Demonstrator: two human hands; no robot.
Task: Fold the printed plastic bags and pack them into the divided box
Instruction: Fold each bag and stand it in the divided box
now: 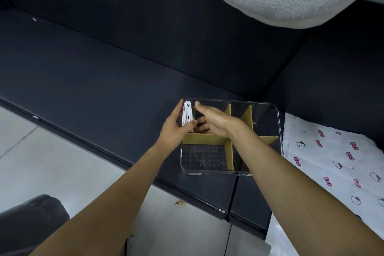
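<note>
- A folded bag (186, 114) is stood on edge in the far-left compartment of the clear box (268, 110), apparently so that more can be slotted in beside it.
- It is pinched by the left hand (175, 130), thumb in front and fingers curled behind, and kept upright against the box wall.
- The right hand (214, 119) is held flat just beside it inside the box, fingers straight, nothing gripped; seemingly the stack is being pressed.
- Unfolded printed bags (332, 158) are left spread right of the box.
</note>
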